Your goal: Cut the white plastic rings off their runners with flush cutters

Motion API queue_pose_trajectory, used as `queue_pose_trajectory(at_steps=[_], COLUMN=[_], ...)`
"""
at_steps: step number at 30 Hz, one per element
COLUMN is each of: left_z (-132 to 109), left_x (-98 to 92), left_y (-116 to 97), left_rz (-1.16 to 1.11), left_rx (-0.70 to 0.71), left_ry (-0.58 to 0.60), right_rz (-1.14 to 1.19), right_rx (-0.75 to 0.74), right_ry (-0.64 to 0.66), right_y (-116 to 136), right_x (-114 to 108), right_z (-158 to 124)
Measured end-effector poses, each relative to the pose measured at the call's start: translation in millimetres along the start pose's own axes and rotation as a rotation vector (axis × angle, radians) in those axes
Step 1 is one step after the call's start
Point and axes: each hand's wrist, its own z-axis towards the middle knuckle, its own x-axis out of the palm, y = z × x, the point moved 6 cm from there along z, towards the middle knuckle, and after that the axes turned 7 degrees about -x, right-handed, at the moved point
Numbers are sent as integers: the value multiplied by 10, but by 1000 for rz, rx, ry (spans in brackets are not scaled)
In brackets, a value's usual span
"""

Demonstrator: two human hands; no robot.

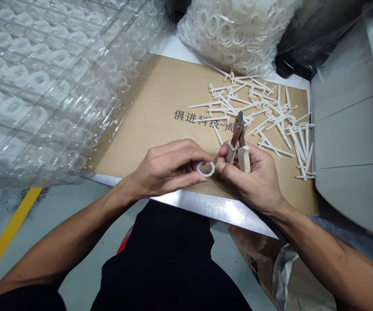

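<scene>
Plastic ring (pixel 205 169), white and flat, sits in the fingertips of the left hand (pixel 165 168), just above the steel front edge of the table (pixel 186 199). Those fingers pinch it narrowly from its left side, while the right thumb lies just beside its other rim. The right hand (pixel 257 177) wraps its fingers closely around the cream handles of a pair of side cutters (pixel 238 138), whose steel jaws point up and stand slightly apart.

A cardboard sheet (pixel 147 116) printed with black Chinese characters covers the tabletop. Loose white plastic runners (pixel 257 112) lie scattered across its right side. Beyond them, at the back edge, a clear plastic bag (pixel 231 34) bulges with many white rings. Stacked clear trays (pixel 33 90) along the left side hold white rings in rows of moulded pockets. Below the front edge, on the right, a brown paper sack (pixel 257 259) has translucent plastic sheet (pixel 283 276) spilling from it.
</scene>
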Motion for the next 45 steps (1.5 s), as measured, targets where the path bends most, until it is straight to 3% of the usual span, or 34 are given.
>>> queue_pose_trajectory(at_steps=[11,27,30,33,36,39,42,45], left_z=[9,5,6,-78,-253,-395,-364,-138], left_x=[-77,-73,-101,-212,-431,-858,-1562,-2359], left_y=[28,132,145,130,-42,-219,-147,242], left_rz=[-20,-135,-271,-566,-843,-887,-653,-243], left_rx=[26,-81,-235,-508,-729,-778,-662,-570], left_ry=[-146,-164,-164,-192,-247,-278,-354,-456], right_rz=[51,156,58,56,54,50,57,68], right_rx=[33,11,76,129,150,169,199,222], right_ry=[10,42,21,10,1,-53,-76,-50], right_y=[-80,-192,-286,-392,-417,-423,-507,-619], right_x=[-57,-91,-180,-230,-238,-267,-309,-325], right_z=[-8,-37,-80,-66,-33,-29,-40,-55])
